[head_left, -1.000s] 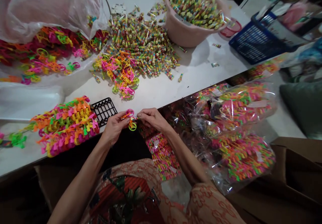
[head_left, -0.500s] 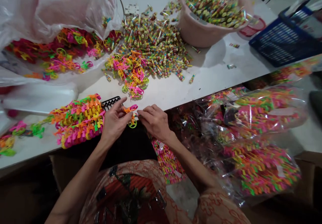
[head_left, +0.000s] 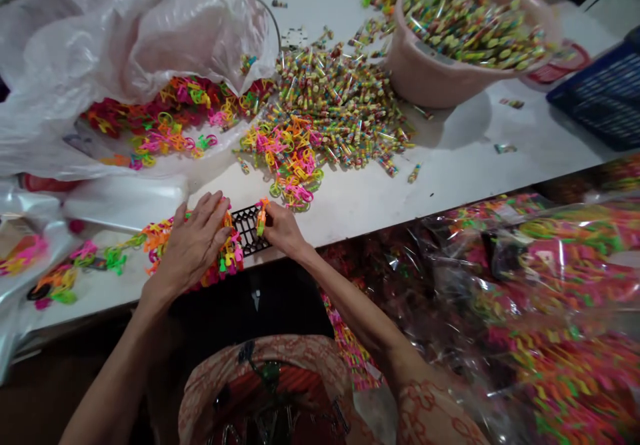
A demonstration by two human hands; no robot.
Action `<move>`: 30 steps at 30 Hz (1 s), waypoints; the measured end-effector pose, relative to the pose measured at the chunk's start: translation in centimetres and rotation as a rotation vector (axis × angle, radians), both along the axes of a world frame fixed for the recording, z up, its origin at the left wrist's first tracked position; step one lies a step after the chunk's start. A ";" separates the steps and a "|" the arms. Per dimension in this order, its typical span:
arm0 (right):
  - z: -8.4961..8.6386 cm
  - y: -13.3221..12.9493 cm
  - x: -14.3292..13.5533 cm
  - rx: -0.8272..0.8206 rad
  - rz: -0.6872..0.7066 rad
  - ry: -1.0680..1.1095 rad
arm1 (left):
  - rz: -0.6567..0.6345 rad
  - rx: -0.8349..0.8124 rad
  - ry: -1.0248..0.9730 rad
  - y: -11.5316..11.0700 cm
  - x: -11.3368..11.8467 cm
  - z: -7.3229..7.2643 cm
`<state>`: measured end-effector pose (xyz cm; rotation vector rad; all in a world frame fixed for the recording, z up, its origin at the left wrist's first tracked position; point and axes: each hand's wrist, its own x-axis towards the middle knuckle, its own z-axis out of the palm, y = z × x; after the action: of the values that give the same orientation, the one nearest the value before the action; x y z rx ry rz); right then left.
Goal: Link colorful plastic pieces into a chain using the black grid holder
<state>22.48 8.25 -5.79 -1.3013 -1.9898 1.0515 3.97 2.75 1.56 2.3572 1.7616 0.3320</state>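
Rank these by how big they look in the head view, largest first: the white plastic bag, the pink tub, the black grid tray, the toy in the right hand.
1. white plastic bag
2. pink tub
3. black grid tray, partly hidden under toys, so its full size is unsure
4. toy, pinched in the right hand

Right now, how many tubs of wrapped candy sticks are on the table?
1: a pink tub heaped with candy sticks at the table's far right, beside the loose candy pile. Others could sit beyond the frame's top edge.
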 end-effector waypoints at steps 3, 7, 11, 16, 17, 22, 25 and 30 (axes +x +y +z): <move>-0.4 1.0 -1.6 -0.074 -0.018 0.116 | -0.008 0.019 0.054 0.0 0.1 -0.8; -0.2 2.2 -2.7 -0.081 0.104 0.115 | 0.002 0.032 0.049 -0.2 0.2 -1.1; 0.3 2.8 -2.7 -0.011 0.198 -0.109 | 0.002 0.003 0.032 -0.1 0.2 -1.0; 0.9 2.2 -4.0 0.081 0.308 -0.331 | -0.042 -0.041 0.038 0.0 0.3 -0.4; 1.0 2.0 -4.2 0.088 0.312 -0.354 | -0.062 -0.049 0.049 0.0 0.3 -0.4; 2.0 1.8 -1.2 0.080 0.237 -0.343 | -0.071 0.023 0.063 0.0 0.0 -0.9; 2.7 2.5 3.8 0.145 -0.147 -0.374 | -0.073 0.064 0.055 0.0 -0.1 -1.3; 3.2 4.7 8.4 0.148 -0.174 -0.572 | -0.081 0.097 0.057 0.0 0.0 -1.3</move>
<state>30.86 12.91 -2.63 -1.7951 -2.2417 0.4656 4.01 2.74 0.22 2.5222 1.7045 0.3492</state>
